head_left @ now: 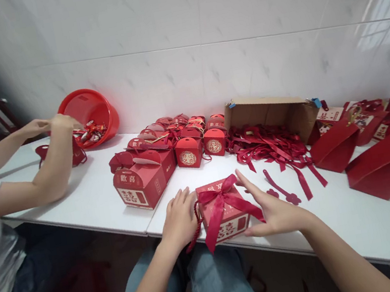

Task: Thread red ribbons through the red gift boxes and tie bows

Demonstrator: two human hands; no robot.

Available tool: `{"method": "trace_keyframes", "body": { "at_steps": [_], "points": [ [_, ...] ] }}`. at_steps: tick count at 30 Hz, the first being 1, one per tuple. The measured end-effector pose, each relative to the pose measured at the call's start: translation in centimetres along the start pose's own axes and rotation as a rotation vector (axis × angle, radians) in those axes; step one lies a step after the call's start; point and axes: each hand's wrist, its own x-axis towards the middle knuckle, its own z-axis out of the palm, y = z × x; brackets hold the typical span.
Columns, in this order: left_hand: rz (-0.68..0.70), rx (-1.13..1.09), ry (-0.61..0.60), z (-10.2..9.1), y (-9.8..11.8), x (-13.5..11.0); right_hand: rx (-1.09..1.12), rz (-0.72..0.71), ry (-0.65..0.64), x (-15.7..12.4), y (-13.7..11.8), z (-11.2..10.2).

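Both hands, left hand (178, 219) and right hand (274, 210), flank a ribboned red gift box (222, 209) at the white desk (363, 222) edge, fingers (245, 181) spread

Bright even daylight over my desk (381, 219), window glare on the glossy wall (383, 17) far right, soft shadows, dark blurred corners, edges bowed.

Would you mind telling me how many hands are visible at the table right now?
4. The wearer's left hand and right hand flank the ribboned gift box; a co-worker's hand and other hand meet beside the red basin, far left.
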Motion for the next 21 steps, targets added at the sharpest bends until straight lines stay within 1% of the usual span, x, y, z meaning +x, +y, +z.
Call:
{"method": "trace_keyframes", "body": {
  "at_steps": [2,4,6,8,10,12,13,15,16,18,19,20,21],
  "points": [
    [-0.025,0.092,-0.031,0.0,0.4,0.0,0.017,0.023,-0.014,1.1,-0.5,0.2],
    [-0.030,0.145,-0.055,-0.2,0.6,0.1,0.011,0.021,0.015,1.9,-1.0,0.4],
    [-0.031,0.173,-0.073,-0.3,0.6,0.2,0.004,0.011,0.112,1.9,-1.4,0.5],
    [-0.039,0.194,-0.075,-0.3,0.4,0.4,0.051,0.011,0.257,0.7,-1.9,0.2],
    [-0.049,0.219,-0.060,-0.1,0.2,0.5,0.156,0.045,0.429,-1.8,-2.1,-0.7],
    [-0.049,0.242,-0.047,0.2,0.1,0.6,0.253,0.126,0.642,-5.2,-1.6,-2.0],
    [-0.048,0.248,-0.049,0.3,0.0,0.7,0.250,0.162,0.798,-7.1,-1.0,-2.7],
    [-0.048,0.257,-0.064,0.4,-0.2,0.8,0.169,0.266,1.115,-10.9,0.9,-4.0],
    [-0.051,0.261,-0.069,0.5,-0.2,0.9,0.121,0.349,1.219,-12.7,2.0,-4.5],
    [-0.052,0.268,-0.077,0.6,-0.5,1.1,-0.033,0.537,1.383,-15.6,4.4,-5.2],
    [-0.051,0.270,-0.077,0.6,-0.6,1.2,-0.140,0.624,1.409,-16.6,5.5,-5.4],
    [-0.051,0.271,-0.076,0.7,-0.8,1.3,-0.233,0.657,1.434,-17.3,6.5,-5.7],
    [-0.051,0.272,-0.076,0.7,-0.9,1.3,-0.304,0.655,1.445,-17.8,7.5,-6.1]
  ]
}}
